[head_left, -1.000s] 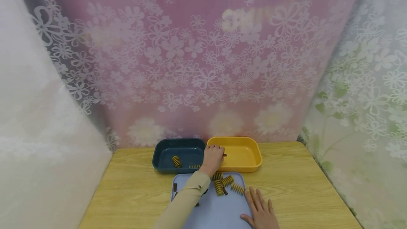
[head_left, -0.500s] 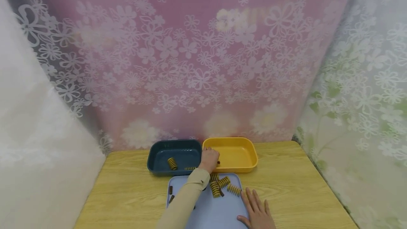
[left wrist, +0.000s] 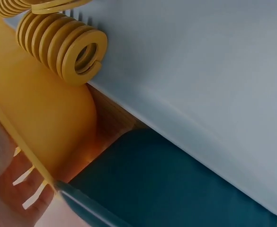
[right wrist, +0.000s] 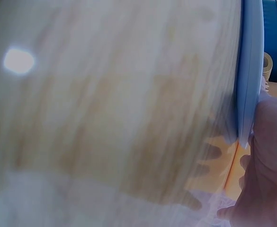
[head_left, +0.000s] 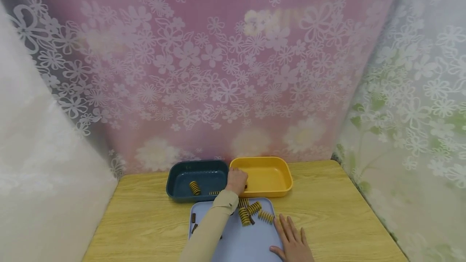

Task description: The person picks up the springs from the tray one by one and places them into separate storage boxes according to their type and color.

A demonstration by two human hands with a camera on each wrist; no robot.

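Observation:
My left hand (head_left: 237, 181), its fingers bent, reaches over the left end of the yellow tray (head_left: 288, 191). A small dark brown spring (head_left: 246, 186) shows at its right side, apparently held; the fingertips are hidden. In the left wrist view, the left hand (left wrist: 10, 189) is past the yellow rim, its fingertips out of view. My right hand (head_left: 294, 242) lies with fingers spread at the right edge of the pale blue tray (head_left: 251, 246). Several yellow coil springs (head_left: 244, 216) lie grouped on that tray near its far edge, with a brown spring (head_left: 252, 220) among them.
A dark teal tray (head_left: 178, 197) stands left of the yellow one, with a yellow spring (head_left: 194, 188) and another coil (head_left: 214, 193) inside. More brown springs (head_left: 193, 218) lie on the blue tray's left side, partly behind the left sleeve (head_left: 209, 229). Floral curtains surround the wooden table (head_left: 338, 201).
My left hand has come slightly lower and nearer at the yellow tray, the brown spring moving down with it. The whole view has shifted a little. The right hand stays by the tray edge.

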